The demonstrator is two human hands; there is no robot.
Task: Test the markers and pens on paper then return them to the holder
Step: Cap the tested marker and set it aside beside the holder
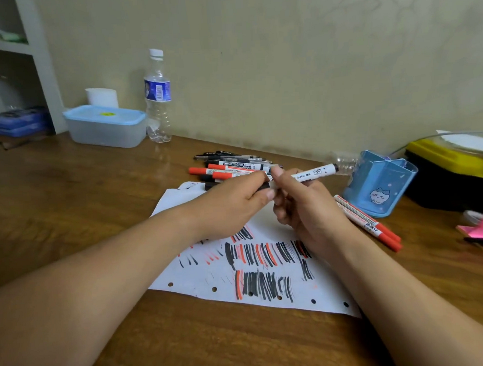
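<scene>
Black cap (263,186) pinched in the left hand (235,202), white marker (312,174) gripped by the right hand (306,210), both just over the scribbled paper (211,271) on the worktop (95,190). Beyond lies a pile of markers (234,166); the blue holder (380,184) stands right.

left hand (235,202): gripping the dark near end of a white marker (314,173)
right hand (306,207): pinching the same marker's barrel, holding it above the paper (200,271)
paper: lying on the bench (67,197), carrying black and red strokes
pile of markers and pens (234,166): lying just behind the hands, at the paper's far edge
holder (380,184): standing right of the hands, blue
two red-capped markers (368,223): lying on the bench just beside the holder
</scene>
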